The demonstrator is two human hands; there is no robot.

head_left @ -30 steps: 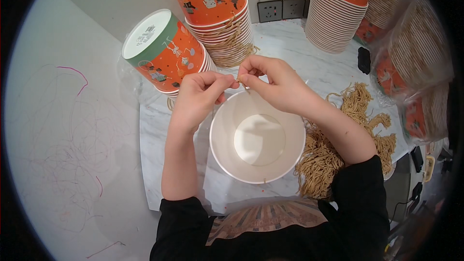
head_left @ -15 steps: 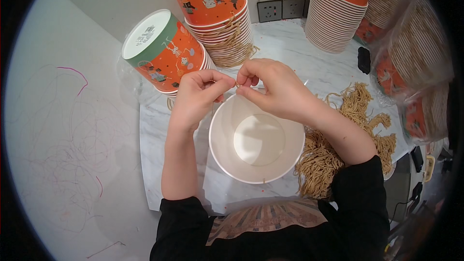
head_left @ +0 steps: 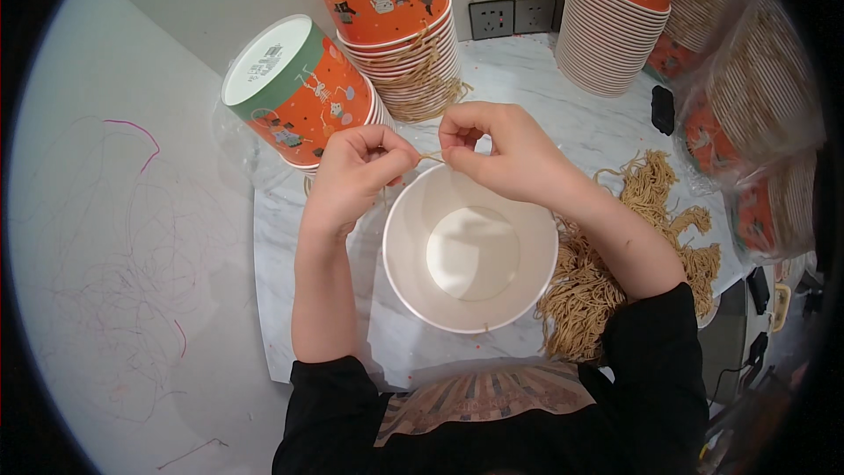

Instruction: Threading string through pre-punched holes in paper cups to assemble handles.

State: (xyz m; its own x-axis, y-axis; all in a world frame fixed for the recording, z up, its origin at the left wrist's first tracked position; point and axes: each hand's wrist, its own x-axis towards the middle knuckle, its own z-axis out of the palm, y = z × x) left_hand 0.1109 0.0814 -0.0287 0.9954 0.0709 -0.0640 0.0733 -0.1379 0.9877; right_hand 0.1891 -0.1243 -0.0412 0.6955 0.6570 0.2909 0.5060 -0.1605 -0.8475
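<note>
Between my two hands a short length of tan cord (head_left: 431, 157) is stretched above the far rim of a white paper bucket (head_left: 404, 251). My left hand (head_left: 365, 167) pinches one end of the cord, thumb against curled fingers. The other end is pinched in my right hand (head_left: 492, 145). The bucket's open mouth faces up and its round bottom shows inside. A tiny bit of cord (head_left: 485, 328) shows at the near rim. Beside the bucket, under my right forearm, lies a heap of tan cords (head_left: 585, 299).
Orange and green printed bucket stacks stand at the back: one leaning at left (head_left: 299, 92), another behind it (head_left: 396, 35) with cords draped over it, and one at right (head_left: 615, 26). Bagged stacks (head_left: 747, 79) fill the right side. A small black object (head_left: 662, 109) lies near wall sockets (head_left: 512, 18).
My hands have drawn slightly apart, the right one moving right, and the cord between them now shows pulled out. The bucket has shifted a little to the right.
</note>
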